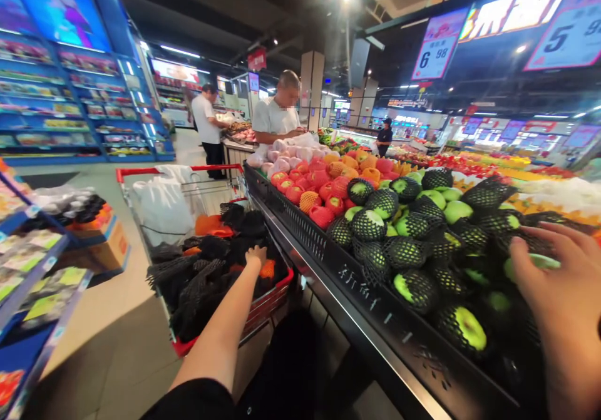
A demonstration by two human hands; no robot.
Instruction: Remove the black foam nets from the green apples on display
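Note:
My left hand reaches down into a red-rimmed shopping cart, over a heap of black foam fruit nets with some orange pieces among them. Its fingertips are hidden, so its grip does not show. At the right edge, my right hand is open, thumb and fingers apart, above the near end of a fruit display. Close by its thumb lies a green fruit. Several green fruits in black nets are piled beside it in a black display bin.
Red and orange netted fruits fill the bin's far part. A white plastic bag hangs at the cart's far end. One person stands beyond the display, another person farther back. Shelves and a cardboard box are at left.

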